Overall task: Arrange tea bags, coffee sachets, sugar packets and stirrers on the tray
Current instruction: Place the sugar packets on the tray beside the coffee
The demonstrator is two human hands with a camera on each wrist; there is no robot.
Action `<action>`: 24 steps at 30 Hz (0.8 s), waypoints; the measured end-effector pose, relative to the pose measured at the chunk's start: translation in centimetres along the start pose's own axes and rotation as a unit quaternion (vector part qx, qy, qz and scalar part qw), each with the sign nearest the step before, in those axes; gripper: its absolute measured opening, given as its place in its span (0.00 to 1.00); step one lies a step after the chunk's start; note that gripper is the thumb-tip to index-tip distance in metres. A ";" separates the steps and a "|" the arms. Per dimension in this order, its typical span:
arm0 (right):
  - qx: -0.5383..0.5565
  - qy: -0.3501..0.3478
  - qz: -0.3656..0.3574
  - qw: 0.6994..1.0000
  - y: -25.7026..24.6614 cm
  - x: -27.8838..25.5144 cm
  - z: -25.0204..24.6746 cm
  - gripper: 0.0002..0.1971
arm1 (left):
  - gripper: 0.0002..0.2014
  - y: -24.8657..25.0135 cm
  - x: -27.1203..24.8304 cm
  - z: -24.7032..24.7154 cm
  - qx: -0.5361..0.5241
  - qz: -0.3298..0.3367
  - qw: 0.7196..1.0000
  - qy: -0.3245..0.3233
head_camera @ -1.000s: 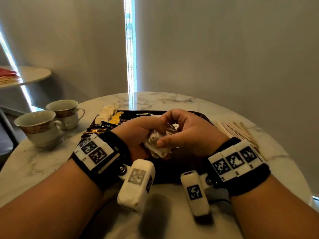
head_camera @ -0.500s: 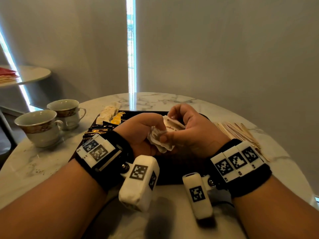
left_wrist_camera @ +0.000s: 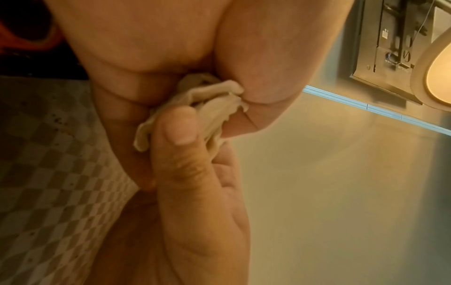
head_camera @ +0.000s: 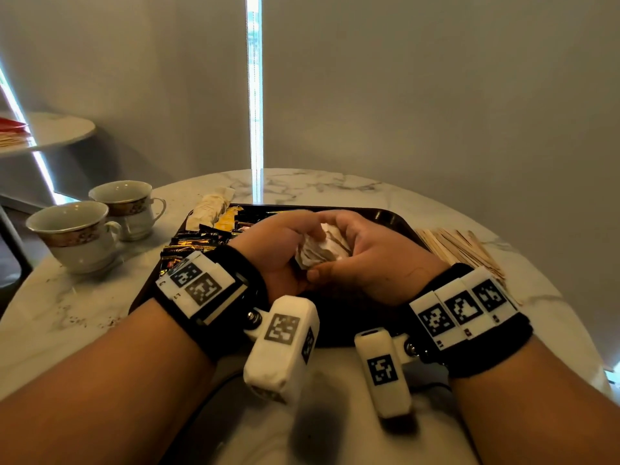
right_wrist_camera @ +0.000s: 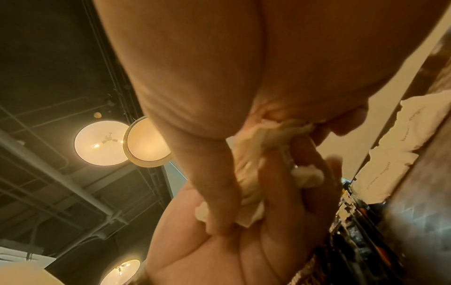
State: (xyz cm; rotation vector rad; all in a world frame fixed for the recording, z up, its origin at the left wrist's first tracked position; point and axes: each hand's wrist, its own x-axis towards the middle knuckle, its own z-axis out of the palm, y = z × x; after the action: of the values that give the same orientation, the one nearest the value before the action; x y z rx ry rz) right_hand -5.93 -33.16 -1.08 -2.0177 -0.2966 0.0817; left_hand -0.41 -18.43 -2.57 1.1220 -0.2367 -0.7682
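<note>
Your left hand (head_camera: 271,253) and right hand (head_camera: 365,260) both grip one bunch of white sugar packets (head_camera: 322,251), fingers (left_wrist_camera: 175,131) curled around it, held above the dark tray (head_camera: 392,218). Coffee sachets (head_camera: 191,241) lie in the tray; wooden stirrers (head_camera: 459,245) rest on the desk (head_camera: 67,317).

Tray (head_camera: 396,218) mid-table, two cups (head_camera: 80,236) to its left, stirrers (head_camera: 459,245) to its right, sachets (head_camera: 194,239) inside
</note>
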 end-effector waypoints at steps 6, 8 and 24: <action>0.016 0.021 -0.020 0.999 0.1 0.2 0.2 0.26 | 0.17 0.0 -0.1 0.0 0.004 0.034 0.999 -0.009; 0.010 0.031 -0.024 0.999 0.2 0.2 0.3 0.30 | 0.17 0.0 -0.1 0.1 0.011 0.038 0.999 -0.006; 0.140 0.087 -0.088 0.982 1.7 1.1 0.3 0.22 | 0.24 0.7 -0.9 0.4 -0.044 0.021 0.997 -0.059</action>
State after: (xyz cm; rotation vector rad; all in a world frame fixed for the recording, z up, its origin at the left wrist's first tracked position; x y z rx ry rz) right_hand -4.61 -33.36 -2.64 -1.6996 -0.3313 -0.1561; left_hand -0.96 -17.90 -1.58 0.9871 -0.3228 -0.8009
